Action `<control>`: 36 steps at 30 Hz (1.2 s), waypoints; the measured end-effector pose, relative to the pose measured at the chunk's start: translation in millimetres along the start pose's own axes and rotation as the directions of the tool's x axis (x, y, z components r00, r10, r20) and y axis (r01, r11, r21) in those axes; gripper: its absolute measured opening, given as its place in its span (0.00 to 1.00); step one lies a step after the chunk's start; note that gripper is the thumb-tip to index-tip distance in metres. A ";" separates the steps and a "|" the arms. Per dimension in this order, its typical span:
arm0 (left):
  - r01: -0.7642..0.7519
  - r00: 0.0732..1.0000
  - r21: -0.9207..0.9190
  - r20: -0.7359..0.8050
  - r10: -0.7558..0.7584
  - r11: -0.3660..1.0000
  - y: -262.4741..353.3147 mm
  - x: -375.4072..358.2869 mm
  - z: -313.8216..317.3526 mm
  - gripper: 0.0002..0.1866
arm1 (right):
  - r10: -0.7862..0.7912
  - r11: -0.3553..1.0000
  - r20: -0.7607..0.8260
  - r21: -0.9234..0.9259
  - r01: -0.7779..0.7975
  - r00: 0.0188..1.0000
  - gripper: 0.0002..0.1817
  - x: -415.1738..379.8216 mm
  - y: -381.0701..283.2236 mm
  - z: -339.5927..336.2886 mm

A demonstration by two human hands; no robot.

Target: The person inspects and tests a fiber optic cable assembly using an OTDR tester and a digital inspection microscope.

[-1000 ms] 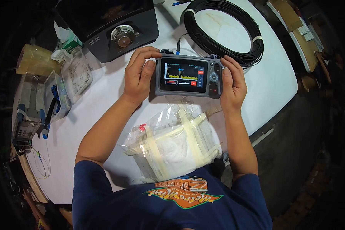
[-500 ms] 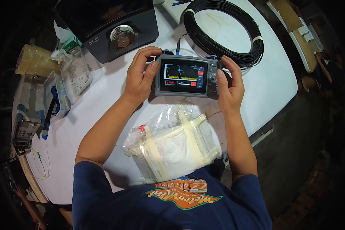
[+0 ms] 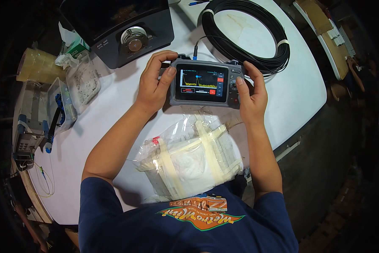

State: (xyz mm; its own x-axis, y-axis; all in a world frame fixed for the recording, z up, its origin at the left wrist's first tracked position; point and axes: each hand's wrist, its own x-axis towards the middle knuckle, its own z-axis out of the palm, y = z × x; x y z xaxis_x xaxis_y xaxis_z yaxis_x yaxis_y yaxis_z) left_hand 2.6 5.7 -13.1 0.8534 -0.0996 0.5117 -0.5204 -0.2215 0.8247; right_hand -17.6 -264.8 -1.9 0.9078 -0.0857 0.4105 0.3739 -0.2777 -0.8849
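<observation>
A grey handheld optical tester (image 3: 200, 101), probably an OTDR, is held level between my hands. Its lit screen shows a yellow trace with a tall peak and red boxes. My left hand (image 3: 155, 86) grips the left end, thumb on the front edge and fingers behind the top. On the right end, my right hand (image 3: 252, 95) wraps round the casing with its thumb over the buttons. A thin black cable with a blue connector (image 3: 195, 57) plugs into the top edge. It runs to a coil of black cable (image 3: 278, 57) behind.
A plastic-wrapped, taped white bundle (image 3: 189, 164) lies between my forearms. Behind stands a dark machine (image 3: 118, 38) with a round metal fitting. Clear tubs (image 3: 84, 80), a roll of tape (image 3: 40, 65) and an instrument (image 3: 29, 130) line the left edge. Another person's arm (image 3: 354, 69) shows far right.
My right thumb has shifted slightly left over the tester's buttons. The tester, left hand and cable stay almost where they were.
</observation>
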 end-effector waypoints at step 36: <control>0.352 0.934 -0.242 0.034 -0.355 0.904 12.0 -5.0 13.6 0.24 | 0.276 0.884 0.651 -0.461 0.080 0.707 0.23 112.4 -52.7 49.4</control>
State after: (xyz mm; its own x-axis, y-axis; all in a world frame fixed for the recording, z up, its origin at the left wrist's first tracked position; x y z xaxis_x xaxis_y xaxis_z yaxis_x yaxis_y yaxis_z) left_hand -7.5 -9.7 -9.1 0.9831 -0.0477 0.1770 -0.1772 -0.0001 0.9842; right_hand 74.2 -212.6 80.0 0.8685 0.4860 -0.0972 0.3156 -0.6934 -0.6477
